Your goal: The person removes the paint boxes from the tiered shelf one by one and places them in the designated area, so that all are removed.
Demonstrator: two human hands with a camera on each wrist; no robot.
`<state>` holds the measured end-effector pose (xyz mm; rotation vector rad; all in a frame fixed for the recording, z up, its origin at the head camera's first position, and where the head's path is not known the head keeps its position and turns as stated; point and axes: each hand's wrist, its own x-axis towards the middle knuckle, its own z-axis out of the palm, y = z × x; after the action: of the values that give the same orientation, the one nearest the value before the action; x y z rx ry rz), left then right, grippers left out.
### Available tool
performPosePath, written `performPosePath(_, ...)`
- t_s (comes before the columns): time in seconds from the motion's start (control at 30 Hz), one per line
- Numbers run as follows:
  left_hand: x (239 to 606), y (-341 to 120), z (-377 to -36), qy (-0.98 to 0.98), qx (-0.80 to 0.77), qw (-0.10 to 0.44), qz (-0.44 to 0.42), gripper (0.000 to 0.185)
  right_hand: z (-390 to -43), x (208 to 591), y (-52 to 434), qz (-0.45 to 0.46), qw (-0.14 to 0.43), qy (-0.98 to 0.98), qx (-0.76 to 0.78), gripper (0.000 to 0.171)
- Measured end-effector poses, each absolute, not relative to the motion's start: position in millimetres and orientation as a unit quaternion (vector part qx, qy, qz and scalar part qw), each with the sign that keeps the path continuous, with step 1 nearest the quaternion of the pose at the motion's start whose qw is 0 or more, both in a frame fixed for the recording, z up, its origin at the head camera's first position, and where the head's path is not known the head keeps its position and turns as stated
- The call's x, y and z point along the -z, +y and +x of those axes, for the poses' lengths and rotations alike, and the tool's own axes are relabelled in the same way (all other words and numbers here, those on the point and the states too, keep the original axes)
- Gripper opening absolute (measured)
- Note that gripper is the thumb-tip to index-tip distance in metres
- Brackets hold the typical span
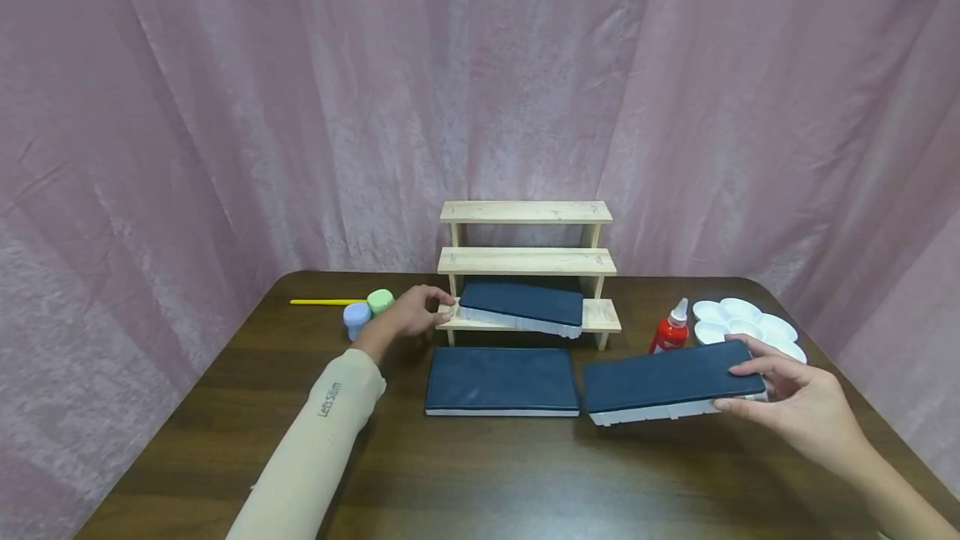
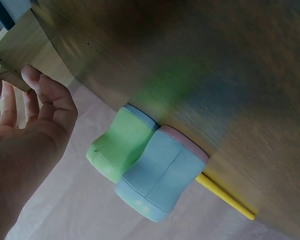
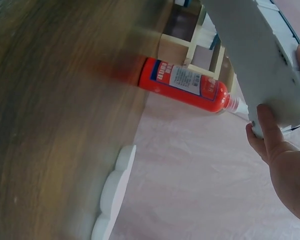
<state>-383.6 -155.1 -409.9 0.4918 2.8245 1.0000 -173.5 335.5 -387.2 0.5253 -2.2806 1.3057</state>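
Right hand [image 1: 795,407] pinches the blue panel [image 1: 667,386] by its end only — it could tip onto the red bottle [image 1: 670,332] near the table's right edge; left hand [image 1: 408,315], fingers relaxed, steadies the shelf [image 1: 603,315].

Left hand [image 1: 405,315] reaching forward (fingers relaxed); right hand [image 1: 795,394] pinching.

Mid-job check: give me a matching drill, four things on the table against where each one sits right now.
Things:
1. green jar
2. red bottle
3. white palette
4. yellow stick

Places:
A. upright, just left of the palette
B. far right, behind the right hand
C. flat on the table, left of the jars
D. beside the blue jar, near the left hand

Pairs: 1-D, 2-A, 3-B, 4-C
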Motion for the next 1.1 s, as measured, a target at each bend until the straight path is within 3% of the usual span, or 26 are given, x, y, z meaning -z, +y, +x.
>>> performPosePath(0.67, 412, -157, -383, 0.929, -0.328, 0.051, 0.161, 0.028, -181, 398, 342, 0.151, 0.185, -0.882, -0.406, 0.039)
performPosePath(1.1, 413, -156, -383, 0.931, -0.33, 0.055, 0.148, 0.029, -191, 407, 359, 0.137, 0.167, -0.918, -0.333, 0.046)
